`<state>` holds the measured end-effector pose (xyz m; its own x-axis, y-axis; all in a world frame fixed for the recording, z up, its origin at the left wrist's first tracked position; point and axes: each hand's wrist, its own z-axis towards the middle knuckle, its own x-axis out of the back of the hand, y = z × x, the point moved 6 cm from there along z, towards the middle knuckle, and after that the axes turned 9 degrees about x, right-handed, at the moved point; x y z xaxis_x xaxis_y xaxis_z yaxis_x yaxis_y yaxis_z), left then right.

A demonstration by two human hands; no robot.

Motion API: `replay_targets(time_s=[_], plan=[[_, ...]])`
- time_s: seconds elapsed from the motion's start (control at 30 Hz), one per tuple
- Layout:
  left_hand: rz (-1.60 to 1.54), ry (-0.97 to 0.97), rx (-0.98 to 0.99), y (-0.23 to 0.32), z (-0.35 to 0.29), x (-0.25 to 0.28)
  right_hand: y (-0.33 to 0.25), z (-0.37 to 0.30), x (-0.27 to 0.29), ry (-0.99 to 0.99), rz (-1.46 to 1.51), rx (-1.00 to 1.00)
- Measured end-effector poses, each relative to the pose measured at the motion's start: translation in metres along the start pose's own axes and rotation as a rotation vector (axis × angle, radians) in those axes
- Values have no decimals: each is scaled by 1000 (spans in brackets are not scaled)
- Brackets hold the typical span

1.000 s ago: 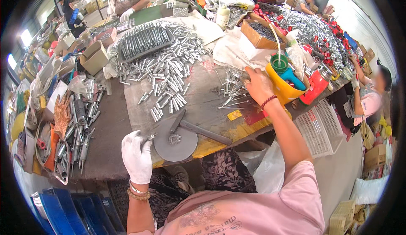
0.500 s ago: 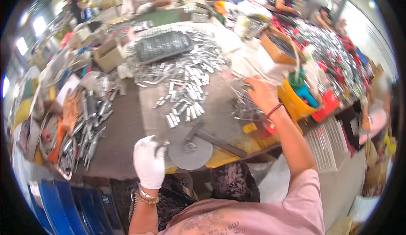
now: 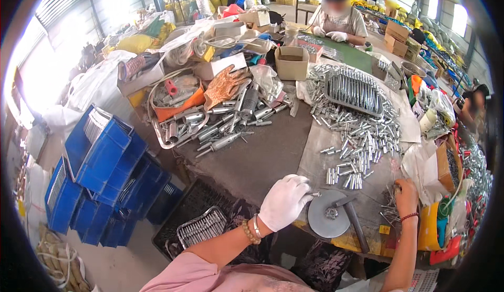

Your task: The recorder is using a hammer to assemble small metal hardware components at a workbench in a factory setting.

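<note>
We are pinching a small, shiny metal piece [image 3: 315, 194] in our left hand [image 3: 286, 202], its white knitted glove closing around it so that only a rounded end is showing past the fingertips. Just right of that grip, a flat, round grey disc [image 3: 321, 222] is lying on the table [image 3: 268, 150], with a glinting lump [image 3: 331, 214] sitting at its middle. A hammer [image 3: 358, 226] is resting its dark head over the disc's edge, its straight handle slanting toward us. Farther right, our bare right hand [image 3: 406, 200] is curling its fingers over thin, smooth metal pins [image 3: 388, 214]; we cannot tell whether it is gripping any. Beside that hand, a glossy yellow container [image 3: 428, 226] is standing. Beyond the pinched piece, slim silver rods [image 3: 362, 142] are spreading in a loose heap, and a black tray [image 3: 355, 110] is holding more of them in close rows. To the left of the grip and beyond it, an orange glove [image 3: 226, 87] is lying limp and mottled by thick metal cylinders [image 3: 226, 141], while ribless-looking blue bins [image 3: 100, 150] are stacking up well apart.
</note>
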<state>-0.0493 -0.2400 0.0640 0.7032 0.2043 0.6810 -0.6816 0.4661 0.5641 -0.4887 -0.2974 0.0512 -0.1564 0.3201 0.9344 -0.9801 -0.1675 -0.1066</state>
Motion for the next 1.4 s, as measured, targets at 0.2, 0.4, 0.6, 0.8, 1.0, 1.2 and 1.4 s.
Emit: replay_targets(time_s=[0.2,0.4,0.6,0.8,1.0,1.2,1.4], plan=[[11,32,2,-2,-1,1,-17,-4,17,-101,-4,-123],[-45,-20,2,4,0,-3,36,-16,-2,-131,-25,-164],[2,9,0,-2,0,1,-16,-15,20,-53,11,-235],[-178,-19,-54,9,-1,7,-81,-47,64,313,811,-250],[-44,-256,-100,36,-16,-5,-206,-94,27,102,1000,-57],[-45,-198,-87,39,-20,-1,-234,-95,47,115,421,350],[-55,-276,-82,39,-18,-3,-244,-91,45,119,277,387]])
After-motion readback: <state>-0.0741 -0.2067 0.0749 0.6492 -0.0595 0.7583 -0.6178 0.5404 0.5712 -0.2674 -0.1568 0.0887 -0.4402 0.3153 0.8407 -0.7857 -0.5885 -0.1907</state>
